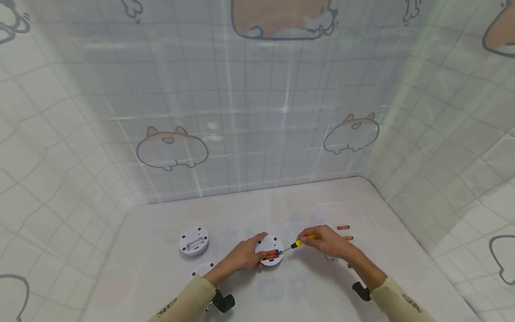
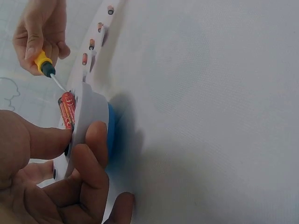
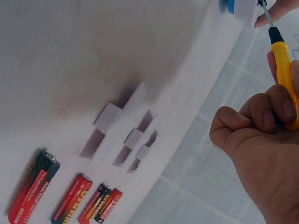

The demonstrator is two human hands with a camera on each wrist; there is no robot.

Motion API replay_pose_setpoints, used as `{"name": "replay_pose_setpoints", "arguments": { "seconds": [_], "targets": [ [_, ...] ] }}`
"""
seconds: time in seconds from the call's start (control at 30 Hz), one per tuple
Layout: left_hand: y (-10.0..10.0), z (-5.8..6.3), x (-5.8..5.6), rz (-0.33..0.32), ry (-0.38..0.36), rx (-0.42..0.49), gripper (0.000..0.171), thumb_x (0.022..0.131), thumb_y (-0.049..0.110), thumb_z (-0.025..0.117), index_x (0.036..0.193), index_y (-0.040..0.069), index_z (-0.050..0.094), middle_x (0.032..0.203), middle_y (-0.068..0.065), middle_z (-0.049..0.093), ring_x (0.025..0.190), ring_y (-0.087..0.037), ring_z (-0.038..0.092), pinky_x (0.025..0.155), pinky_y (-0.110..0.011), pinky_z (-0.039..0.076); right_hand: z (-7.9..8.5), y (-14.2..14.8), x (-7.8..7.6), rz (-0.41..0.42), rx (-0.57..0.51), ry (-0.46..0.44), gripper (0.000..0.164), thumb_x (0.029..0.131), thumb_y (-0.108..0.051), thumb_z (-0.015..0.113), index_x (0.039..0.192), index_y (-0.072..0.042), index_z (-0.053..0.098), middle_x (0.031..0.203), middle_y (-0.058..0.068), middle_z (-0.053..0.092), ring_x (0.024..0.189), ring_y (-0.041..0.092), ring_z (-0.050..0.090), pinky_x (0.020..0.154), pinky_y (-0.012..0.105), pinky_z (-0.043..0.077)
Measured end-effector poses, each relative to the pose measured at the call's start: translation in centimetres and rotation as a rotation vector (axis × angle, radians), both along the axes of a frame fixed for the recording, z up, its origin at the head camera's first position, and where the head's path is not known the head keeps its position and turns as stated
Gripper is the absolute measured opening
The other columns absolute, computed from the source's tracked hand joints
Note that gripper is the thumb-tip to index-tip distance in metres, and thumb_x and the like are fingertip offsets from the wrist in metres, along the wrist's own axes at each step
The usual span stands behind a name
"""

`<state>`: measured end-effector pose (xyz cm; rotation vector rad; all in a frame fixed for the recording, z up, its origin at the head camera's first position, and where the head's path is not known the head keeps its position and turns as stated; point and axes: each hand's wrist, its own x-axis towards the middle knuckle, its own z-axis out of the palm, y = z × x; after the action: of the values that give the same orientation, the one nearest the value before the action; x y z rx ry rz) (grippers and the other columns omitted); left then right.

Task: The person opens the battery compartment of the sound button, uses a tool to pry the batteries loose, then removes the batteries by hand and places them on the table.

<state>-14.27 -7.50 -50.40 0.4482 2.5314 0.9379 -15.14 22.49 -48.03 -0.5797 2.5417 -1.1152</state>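
A round white device (image 1: 266,243) with a blue lower part is gripped at its edge by my left hand (image 1: 242,255), thumb on top by the battery bay. Red batteries (image 1: 271,255) lie in that bay. My right hand (image 1: 325,240) holds a yellow-handled screwdriver (image 3: 282,65) with a black collar. Its thin metal shaft slopes down to the left, tip right at the end of the red batteries. In the left wrist view, the left fingers curl under the white rim, and the screwdriver (image 2: 43,60) comes in from above.
A second round white device (image 1: 194,241) lies at left, its battery bay uncovered. A third (image 1: 203,269) is partly hidden by the left forearm. Several loose batteries (image 3: 72,198) and small white covers (image 3: 108,119) lie to the right. A patterned curtain (image 1: 257,112) surrounds the table (image 1: 281,295).
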Motion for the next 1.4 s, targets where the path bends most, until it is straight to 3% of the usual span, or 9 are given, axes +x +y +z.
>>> {"name": "replay_pose_setpoints", "arguments": {
  "seconds": [0.1,0.33,0.53,0.73,0.87,1.07,1.23,1.4],
  "targets": [
    [0.1,0.1,0.0,0.002,-0.005,0.005,0.062,0.097,0.024,0.066,0.154,0.019,0.041,0.07,0.004,0.067,0.074,-0.014,0.057,0.071,-0.034,0.04,-0.1,-0.2,0.1,0.003,0.011,0.006,0.019,0.101,-0.038,0.061,0.106,-0.027,0.076,0.105,-0.011,0.072,0.099,0.017,0.06,0.086,0.043,0.048],
    [0.2,0.3,0.3,0.012,-0.004,-0.013,0.062,0.097,0.025,0.067,0.153,0.019,0.042,0.071,0.005,0.066,0.079,-0.015,0.057,0.073,-0.036,0.039,-0.1,-0.1,0.2,-0.003,0.027,0.02,0.018,0.1,-0.037,0.062,0.105,-0.028,0.076,0.104,-0.01,0.071,0.098,0.018,0.059,0.085,0.044,0.047],
    [0.2,0.4,0.3,0.011,-0.006,-0.014,0.061,0.098,0.026,0.066,0.154,0.02,0.041,0.068,0.003,0.067,0.073,-0.014,0.056,0.071,-0.035,0.038,0.0,0.1,0.7,-0.092,0.067,0.029,0.015,0.097,-0.038,0.067,0.106,-0.03,0.074,0.105,-0.007,0.069,0.095,0.02,0.055,0.078,0.038,0.046],
    [0.0,0.5,0.3,0.008,-0.002,-0.028,0.061,0.099,0.027,0.065,0.154,0.02,0.04,0.066,0.003,0.067,0.079,-0.015,0.056,0.077,-0.039,0.039,0.3,0.0,1.4,-0.163,0.141,0.094,0.018,0.094,-0.022,0.071,0.111,-0.028,0.07,0.107,-0.007,0.067,0.09,0.016,0.055,0.081,0.036,0.049],
    [-0.2,0.6,0.3,0.01,-0.006,-0.02,0.062,0.098,0.025,0.065,0.154,0.018,0.04,0.066,0.002,0.068,0.076,-0.015,0.056,0.074,-0.037,0.039,0.2,-0.1,2.0,-0.237,0.173,0.15,0.019,0.092,-0.018,0.072,0.11,-0.024,0.067,0.104,-0.008,0.068,0.085,0.013,0.055,0.08,0.036,0.049],
    [-0.6,0.7,0.2,0.015,-0.021,-0.027,0.062,0.099,0.027,0.065,0.155,0.018,0.039,0.064,0.002,0.068,0.069,-0.014,0.056,0.068,-0.034,0.038,-0.8,-0.6,3.2,-0.342,0.241,0.169,0.018,0.091,-0.023,0.074,0.106,-0.023,0.064,0.099,-0.005,0.066,0.081,0.014,0.054,0.078,0.036,0.05],
    [-0.8,0.6,0.2,0.013,-0.038,-0.03,0.063,0.099,0.028,0.065,0.155,0.019,0.038,0.064,0.001,0.068,0.06,-0.013,0.053,0.062,-0.032,0.035,-2.2,-0.9,4.1,-0.351,0.333,0.206,0.019,0.089,-0.028,0.075,0.104,-0.023,0.065,0.099,-0.008,0.064,0.085,0.013,0.052,0.085,0.04,0.046],
    [-0.8,0.6,0.2,0.005,-0.04,-0.021,0.063,0.099,0.028,0.065,0.155,0.019,0.037,0.063,0.001,0.068,0.056,-0.012,0.05,0.058,-0.03,0.034,-3.4,-1.1,4.9,-0.343,0.422,0.258,0.021,0.085,-0.03,0.077,0.102,-0.025,0.065,0.095,-0.01,0.058,0.089,0.014,0.047,0.081,0.039,0.042]
  ]
}}
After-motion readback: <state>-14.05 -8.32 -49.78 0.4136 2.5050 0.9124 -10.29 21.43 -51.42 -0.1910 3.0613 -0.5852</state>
